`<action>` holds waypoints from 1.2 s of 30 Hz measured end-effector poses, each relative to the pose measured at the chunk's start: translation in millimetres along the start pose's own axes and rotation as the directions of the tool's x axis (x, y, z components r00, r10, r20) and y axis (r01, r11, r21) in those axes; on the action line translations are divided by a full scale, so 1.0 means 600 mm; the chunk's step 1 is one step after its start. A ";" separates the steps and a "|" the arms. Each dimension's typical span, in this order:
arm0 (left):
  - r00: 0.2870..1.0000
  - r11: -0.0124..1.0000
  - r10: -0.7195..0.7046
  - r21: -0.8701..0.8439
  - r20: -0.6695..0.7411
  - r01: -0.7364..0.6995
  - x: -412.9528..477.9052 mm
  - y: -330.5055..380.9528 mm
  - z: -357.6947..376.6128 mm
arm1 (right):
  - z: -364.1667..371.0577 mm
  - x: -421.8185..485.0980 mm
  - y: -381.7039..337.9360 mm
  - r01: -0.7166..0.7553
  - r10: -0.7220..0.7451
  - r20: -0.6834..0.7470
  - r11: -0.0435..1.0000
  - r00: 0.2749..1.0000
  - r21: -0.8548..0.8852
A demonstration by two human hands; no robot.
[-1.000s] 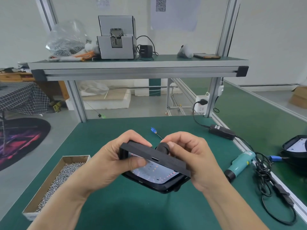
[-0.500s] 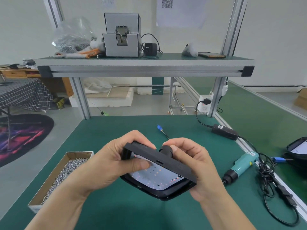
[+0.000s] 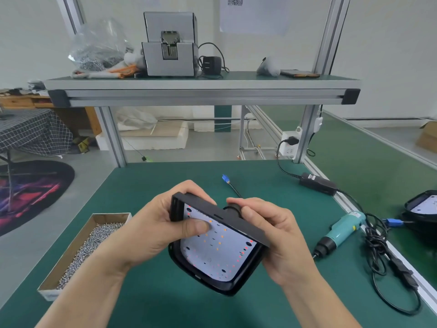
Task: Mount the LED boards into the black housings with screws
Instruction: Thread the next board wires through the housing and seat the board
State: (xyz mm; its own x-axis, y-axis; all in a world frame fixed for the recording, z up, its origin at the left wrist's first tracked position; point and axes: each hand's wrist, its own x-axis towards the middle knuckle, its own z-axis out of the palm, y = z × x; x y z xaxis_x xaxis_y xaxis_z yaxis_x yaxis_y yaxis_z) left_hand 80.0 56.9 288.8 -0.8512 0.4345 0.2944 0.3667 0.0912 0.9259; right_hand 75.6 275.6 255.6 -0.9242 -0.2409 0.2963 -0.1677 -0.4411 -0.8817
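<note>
A black housing (image 3: 214, 284) is held above the green table between both hands, its open face tilted toward me. Inside it lies a white LED board (image 3: 220, 250) dotted with small red and orange LEDs. My left hand (image 3: 151, 230) grips the housing's left side, thumb pressing on the board. My right hand (image 3: 279, 240) holds the right side, fingers curled over the round black knob (image 3: 233, 210) at its top edge. A cardboard box of screws (image 3: 78, 252) sits at the left. A teal electric screwdriver (image 3: 340, 230) lies on the table at the right.
A second black housing with a board (image 3: 423, 209) rests at the far right, its blue connector beside it. A black power adapter (image 3: 318, 184), coiled cable (image 3: 387, 259) and a blue-tipped lead (image 3: 227, 179) lie on the table. The shelf above carries a grey screw feeder (image 3: 170, 50).
The housing has tipped so its open face shows more of the LED board. My left thumb has slid onto the board. Both hands keep their hold.
</note>
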 end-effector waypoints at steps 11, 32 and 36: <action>0.994 0.998 0.009 -0.056 -0.112 -0.016 0.002 -0.013 0.003 | -0.026 0.004 -0.031 0.175 -0.114 0.197 0.928 0.974 -0.329; 0.993 0.998 -0.027 -0.057 -0.114 0.021 0.011 -0.043 0.007 | -0.012 -0.002 -0.007 0.041 -0.032 0.038 0.960 0.999 -0.278; 0.987 0.944 -0.131 -0.316 -0.092 0.096 0.010 -0.063 0.008 | -0.007 0.006 -0.017 0.021 -0.003 0.072 0.967 0.997 -0.254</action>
State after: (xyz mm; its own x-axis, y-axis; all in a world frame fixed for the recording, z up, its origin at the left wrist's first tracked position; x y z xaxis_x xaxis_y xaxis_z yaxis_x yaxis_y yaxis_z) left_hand 63.1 60.4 254.5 -0.9228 0.3349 0.1906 0.1454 -0.1556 0.9771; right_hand 72.6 283.2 264.2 -0.8966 -0.3015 0.3243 -0.2687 -0.2118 -0.9397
